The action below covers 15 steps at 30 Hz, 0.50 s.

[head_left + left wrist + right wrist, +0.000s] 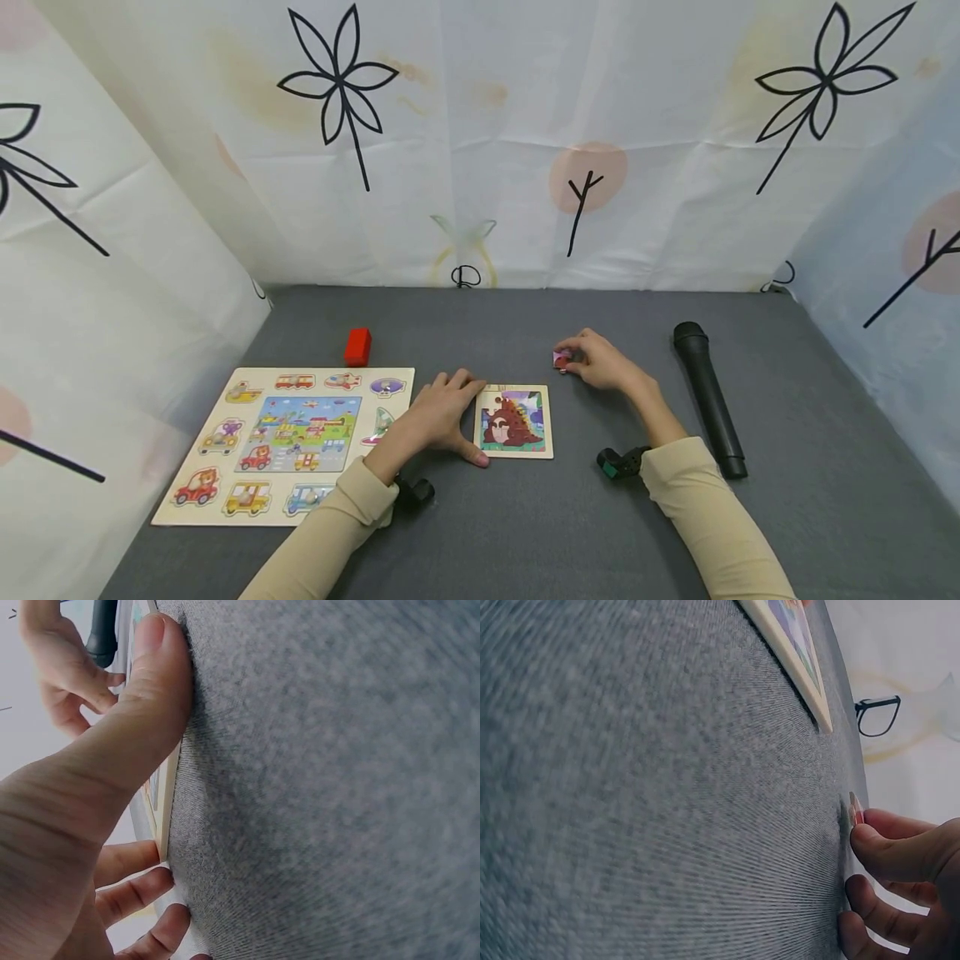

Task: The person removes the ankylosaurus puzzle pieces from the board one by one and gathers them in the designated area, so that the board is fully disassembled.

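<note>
Head view: we see left hand [437, 417] gripping small puzzle board [548, 427] between thumb and fingers; right hand [601, 362] pinches puzzle piece [560, 359] right of board. Left wrist: we see thumb against board edge. Right wrist: thumb and forefinger pinch piece near grey tabletop [667, 787].

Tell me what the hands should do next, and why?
Probably carry the puzzle piece to the jigsaw puzzle's upper-left corner. That corner looks bare, the right hand pinches the piece beyond the puzzle's right side, and the left hand rests against its left edge.
</note>
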{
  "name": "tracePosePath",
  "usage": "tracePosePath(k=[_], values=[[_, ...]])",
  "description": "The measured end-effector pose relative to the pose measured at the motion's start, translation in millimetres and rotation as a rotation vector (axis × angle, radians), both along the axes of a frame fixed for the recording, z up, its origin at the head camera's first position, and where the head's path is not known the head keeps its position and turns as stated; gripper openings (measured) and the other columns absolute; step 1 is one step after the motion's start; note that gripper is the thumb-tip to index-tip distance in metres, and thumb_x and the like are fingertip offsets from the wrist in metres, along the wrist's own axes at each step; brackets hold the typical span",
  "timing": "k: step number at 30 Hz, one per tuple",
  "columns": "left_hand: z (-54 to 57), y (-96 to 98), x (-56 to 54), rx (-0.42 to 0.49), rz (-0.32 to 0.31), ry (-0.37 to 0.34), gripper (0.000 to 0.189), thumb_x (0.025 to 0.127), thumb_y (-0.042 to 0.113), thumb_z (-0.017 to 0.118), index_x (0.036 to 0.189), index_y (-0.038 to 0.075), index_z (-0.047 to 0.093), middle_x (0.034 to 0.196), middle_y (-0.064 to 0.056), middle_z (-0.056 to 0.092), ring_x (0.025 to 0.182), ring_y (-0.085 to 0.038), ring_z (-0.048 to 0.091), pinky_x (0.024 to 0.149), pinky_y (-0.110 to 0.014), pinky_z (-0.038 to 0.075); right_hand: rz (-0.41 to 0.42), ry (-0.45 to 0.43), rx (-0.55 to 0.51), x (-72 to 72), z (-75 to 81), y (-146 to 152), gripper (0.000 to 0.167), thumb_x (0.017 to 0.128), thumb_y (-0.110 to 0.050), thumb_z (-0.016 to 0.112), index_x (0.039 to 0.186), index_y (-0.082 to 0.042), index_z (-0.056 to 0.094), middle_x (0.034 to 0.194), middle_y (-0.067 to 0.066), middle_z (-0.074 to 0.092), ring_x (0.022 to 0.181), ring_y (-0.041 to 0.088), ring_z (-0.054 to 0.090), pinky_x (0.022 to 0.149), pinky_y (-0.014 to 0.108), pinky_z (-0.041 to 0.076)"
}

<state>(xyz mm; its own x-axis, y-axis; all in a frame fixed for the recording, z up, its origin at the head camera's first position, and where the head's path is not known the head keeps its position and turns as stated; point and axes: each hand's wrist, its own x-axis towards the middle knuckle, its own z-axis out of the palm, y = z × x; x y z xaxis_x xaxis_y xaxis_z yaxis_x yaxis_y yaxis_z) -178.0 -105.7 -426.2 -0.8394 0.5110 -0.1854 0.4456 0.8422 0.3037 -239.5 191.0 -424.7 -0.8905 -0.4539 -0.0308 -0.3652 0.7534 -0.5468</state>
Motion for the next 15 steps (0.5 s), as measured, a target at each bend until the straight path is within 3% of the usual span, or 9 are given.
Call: tracePosePath(k=[15], values=[[1.9, 0.4, 0.6, -0.008, 0.000, 0.003, 0.116, 0.060, 0.064, 0.092, 0.154, 0.013, 0.046, 0.147, -0.011, 0.048, 0.123, -0.033, 0.050, 0.101, -0.054, 0.046, -0.005, -0.016, 0.003, 0.7, -1.5, -1.7, 0.036, 0.097, 0.000, 0.062, 0.133, 0.006, 0.064, 0.115, 0.026, 0.055, 0.077, 0.019, 0.048, 0.069, 0.030, 0.040]])
